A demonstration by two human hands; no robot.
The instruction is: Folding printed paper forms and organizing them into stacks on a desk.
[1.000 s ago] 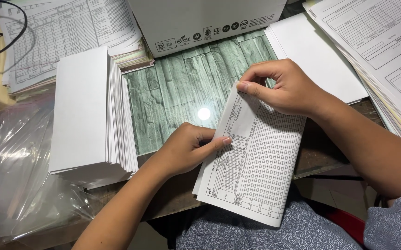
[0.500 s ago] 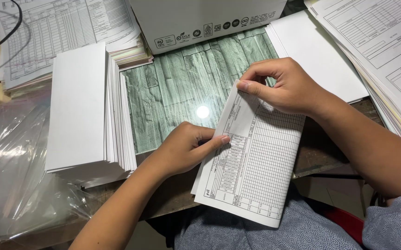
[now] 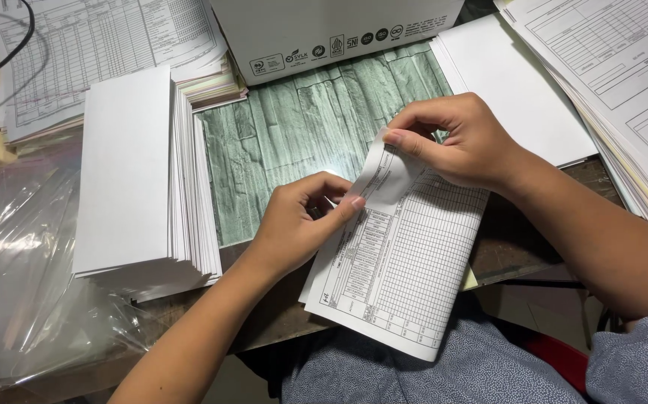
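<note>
Both hands now bend back the top corner of the printed form (image 3: 399, 277), which earlier lay flat: left hand (image 3: 301, 221) pinches its edge, right hand (image 3: 455, 142) curls the corner (form overhanging the counter (image 3: 301, 131)); folding begun.

Green mat (image 3: 301, 142) open; envelope stack (image 3: 133, 179) flanks, seemingly.

both hands (image 3: 301, 221) (image 3: 462, 142) pinch printed form (image 3: 399, 277), top corner curled; envelope stack (image 3: 133, 179) left.
</note>
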